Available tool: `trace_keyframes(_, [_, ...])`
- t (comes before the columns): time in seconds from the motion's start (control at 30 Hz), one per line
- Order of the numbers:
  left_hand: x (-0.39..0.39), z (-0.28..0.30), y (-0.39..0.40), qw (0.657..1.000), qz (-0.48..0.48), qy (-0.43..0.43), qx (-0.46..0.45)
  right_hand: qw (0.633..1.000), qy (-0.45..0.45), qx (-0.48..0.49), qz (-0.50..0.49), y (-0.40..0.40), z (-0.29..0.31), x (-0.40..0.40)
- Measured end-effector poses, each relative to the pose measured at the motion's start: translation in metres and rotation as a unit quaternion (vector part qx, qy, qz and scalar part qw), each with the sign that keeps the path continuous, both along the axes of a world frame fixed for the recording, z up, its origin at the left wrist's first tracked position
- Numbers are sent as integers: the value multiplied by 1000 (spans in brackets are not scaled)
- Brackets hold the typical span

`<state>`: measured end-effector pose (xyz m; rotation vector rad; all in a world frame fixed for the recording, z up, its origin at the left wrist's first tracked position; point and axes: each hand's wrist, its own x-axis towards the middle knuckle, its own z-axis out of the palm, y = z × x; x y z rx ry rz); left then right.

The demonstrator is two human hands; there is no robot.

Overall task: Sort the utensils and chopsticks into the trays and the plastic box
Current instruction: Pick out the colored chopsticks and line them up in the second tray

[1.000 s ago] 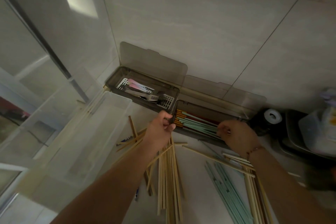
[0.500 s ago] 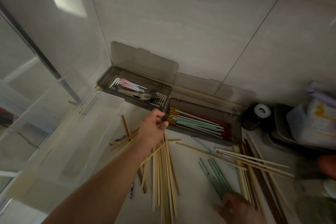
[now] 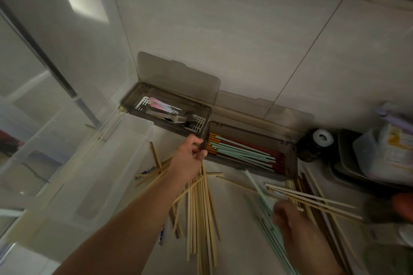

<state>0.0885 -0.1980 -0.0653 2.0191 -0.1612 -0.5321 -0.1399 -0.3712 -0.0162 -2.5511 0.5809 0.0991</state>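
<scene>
Two smoky brown trays with raised lids stand against the tiled wall. The left tray [image 3: 130,101] holds forks and pastel-handled utensils [image 3: 166,112]. The right tray [image 3: 290,158] holds teal, red and gold chopsticks [image 3: 243,151]. My left hand [image 3: 188,158] grips the near left corner of the right tray. My right hand [image 3: 290,219], blurred, holds a mint-green chopstick [image 3: 257,186] slanting up towards the right tray. Loose wooden chopsticks [image 3: 201,212] lie fanned on the counter under my left forearm. More mint and wooden chopsticks [image 3: 312,201] lie to the right.
A large clear plastic box [image 3: 134,154] stands at the left with a few wooden chopsticks on its rim. A black jar with a white cap [image 3: 321,138], a dark bin [image 3: 344,163] and a plastic bag [image 3: 384,149] crowd the right side.
My right hand left the right tray, dropped to the mint chopsticks on the counter, and now lifts one back up. My left hand stays on the tray corner.
</scene>
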Motion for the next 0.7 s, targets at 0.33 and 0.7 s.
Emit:
trace_keyframes(0.33, [2,-2,1,1000,-5,3,-2,998,-63,-22,10,-69,-29,136])
trace_keyframes(0.7, [1,-3,3,1000,-2,2,-15,996,-48,-74,9,-69,-49,148])
